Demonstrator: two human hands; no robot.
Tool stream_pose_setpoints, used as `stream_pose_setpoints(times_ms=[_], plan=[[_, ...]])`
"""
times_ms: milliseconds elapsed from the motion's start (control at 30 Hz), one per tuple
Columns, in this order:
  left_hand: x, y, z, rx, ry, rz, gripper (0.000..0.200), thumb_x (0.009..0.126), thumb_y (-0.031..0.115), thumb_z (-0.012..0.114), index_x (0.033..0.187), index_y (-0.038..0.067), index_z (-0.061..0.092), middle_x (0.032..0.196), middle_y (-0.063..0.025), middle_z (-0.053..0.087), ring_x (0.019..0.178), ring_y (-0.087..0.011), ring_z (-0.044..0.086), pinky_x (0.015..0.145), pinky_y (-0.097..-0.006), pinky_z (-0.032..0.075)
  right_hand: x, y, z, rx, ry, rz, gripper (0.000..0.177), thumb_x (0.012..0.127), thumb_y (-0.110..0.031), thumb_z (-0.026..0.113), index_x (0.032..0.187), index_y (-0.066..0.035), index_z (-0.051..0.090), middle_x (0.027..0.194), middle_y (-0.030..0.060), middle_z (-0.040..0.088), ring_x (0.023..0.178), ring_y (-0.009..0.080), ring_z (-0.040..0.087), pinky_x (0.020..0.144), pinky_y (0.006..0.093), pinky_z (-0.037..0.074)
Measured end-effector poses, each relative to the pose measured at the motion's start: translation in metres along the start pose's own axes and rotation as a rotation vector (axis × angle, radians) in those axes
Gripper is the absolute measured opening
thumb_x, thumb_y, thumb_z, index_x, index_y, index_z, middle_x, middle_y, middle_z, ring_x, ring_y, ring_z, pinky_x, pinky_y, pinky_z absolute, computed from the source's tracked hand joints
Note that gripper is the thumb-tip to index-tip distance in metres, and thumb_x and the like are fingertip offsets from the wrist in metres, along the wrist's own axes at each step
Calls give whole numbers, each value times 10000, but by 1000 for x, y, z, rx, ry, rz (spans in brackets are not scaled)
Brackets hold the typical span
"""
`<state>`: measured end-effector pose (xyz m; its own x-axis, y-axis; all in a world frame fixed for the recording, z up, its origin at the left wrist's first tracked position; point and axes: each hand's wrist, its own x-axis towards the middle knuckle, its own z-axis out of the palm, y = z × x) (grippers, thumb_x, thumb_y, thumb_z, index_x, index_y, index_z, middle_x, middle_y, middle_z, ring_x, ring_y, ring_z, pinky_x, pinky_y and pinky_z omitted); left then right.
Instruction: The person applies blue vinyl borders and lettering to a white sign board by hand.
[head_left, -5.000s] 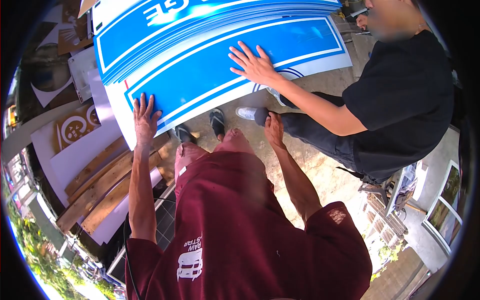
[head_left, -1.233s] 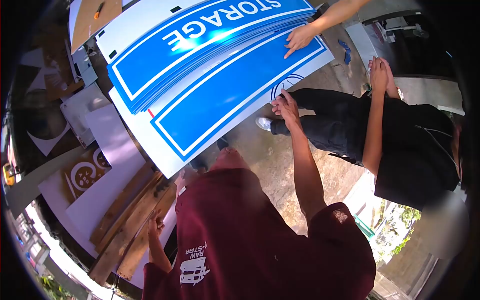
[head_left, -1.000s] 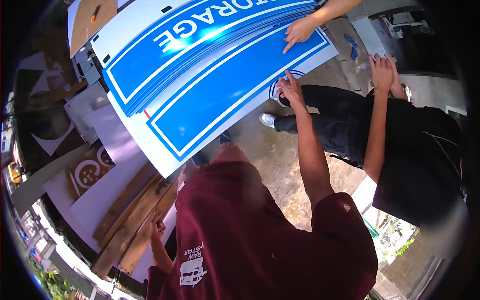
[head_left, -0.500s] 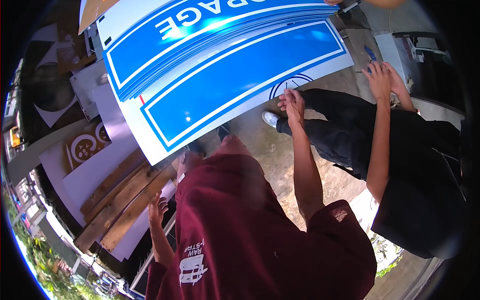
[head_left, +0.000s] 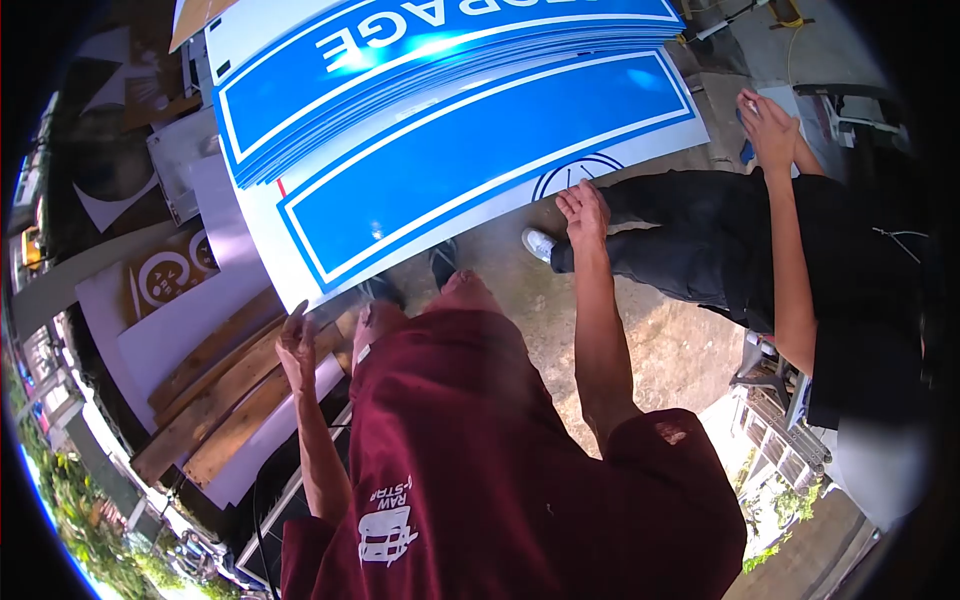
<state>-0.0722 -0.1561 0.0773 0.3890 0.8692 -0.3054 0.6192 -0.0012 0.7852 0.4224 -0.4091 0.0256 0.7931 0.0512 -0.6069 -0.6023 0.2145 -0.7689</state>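
Note:
A white sign panel (head_left: pixel 262 232) with a large blue, white-lined rectangle extends toward me, a circular line logo at its near edge. On its far part lies a stack of blue sign sheets (head_left: pixel 440 45) with upside-down white lettering. My left hand (head_left: pixel 296 350) is raised at the panel's near left corner, fingertips right at the corner and fingers apart. My right hand (head_left: pixel 585 212) is by the near edge beside the logo, its fingers loosely bent and fingertips at the edge. Nothing shows held in either hand.
On the right stands a person in black clothes (head_left: pixel 860 260), their hands (head_left: pixel 770 130) together near a blue object. Wooden planks (head_left: pixel 225 405) and white sheets (head_left: pixel 215 335) lie on the left. A white shoe (head_left: pixel 538 243) is on the concrete floor (head_left: pixel 550 310).
My left hand has risen to the panel's corner. My right hand has barely shifted. The other person's hands have moved up, and the panel's near corner sits slightly higher in view.

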Motion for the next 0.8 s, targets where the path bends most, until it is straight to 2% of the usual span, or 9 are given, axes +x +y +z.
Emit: stream_pose_setpoints(times_ms=[33,100,167,300,400,500,600,700,800], plan=[[11,22,5,-37,-29,18,362,956,241,684,1258,40,686,890,-54,701,760,-105,626,634,-266,512,12,3,-1,39,-8,4,367,933,-225,706,1207,-23,570,955,119,599,877,281,638,806,450,565],[31,67,17,-75,-68,28,381,946,250,707,1264,41,683,995,-90,709,857,-119,645,731,-301,535,22,4,-2,39,2,38,352,924,-225,723,1182,-30,584,931,111,590,845,266,622,790,442,561],[57,87,28,28,-82,187,369,953,253,694,1256,42,684,1013,-113,712,895,-170,676,772,-352,554,24,3,3,15,58,70,281,918,-211,741,1106,-53,605,904,85,587,803,232,596,752,415,549],[103,119,53,219,-113,383,317,947,241,682,1225,91,707,1074,-137,720,928,-243,708,808,-378,569,44,20,-7,110,-40,65,161,965,-153,671,1073,-75,579,926,53,609,815,215,607,748,421,542],[128,142,72,347,-124,524,328,950,273,665,1245,133,694,1158,-119,710,1138,-303,643,951,-439,525,31,22,7,232,-7,-15,164,993,-141,615,1129,-78,549,947,67,616,841,229,625,777,434,544],[145,164,96,486,-210,525,387,957,276,653,1317,137,640,1299,-118,650,1279,-321,553,1050,-451,468,24,23,9,292,-12,10,176,1020,-142,555,1175,-67,519,1018,89,614,944,245,632,849,456,542],[174,153,133,618,-173,629,488,965,325,635,1408,136,556,1432,-126,555,1332,-335,501,1106,-475,423,29,23,15,328,-5,76,165,1031,-145,538,1179,-76,520,1056,89,597,988,246,614,884,479,528],[187,154,162,722,-105,710,573,972,380,610,1464,115,485,1478,-135,508,1367,-348,456,1142,-502,380,21,16,16,292,-16,101,166,1038,-149,530,1186,-75,521,1089,91,597,1014,250,609,913,485,515],[190,162,177,766,-163,675,601,974,412,596,1475,105,469,1472,-143,513,1364,-358,456,1150,-521,356,16,21,10,255,-16,123,229,1036,-197,523,1218,-59,518,1100,88,597,1022,252,607,903,465,521]])
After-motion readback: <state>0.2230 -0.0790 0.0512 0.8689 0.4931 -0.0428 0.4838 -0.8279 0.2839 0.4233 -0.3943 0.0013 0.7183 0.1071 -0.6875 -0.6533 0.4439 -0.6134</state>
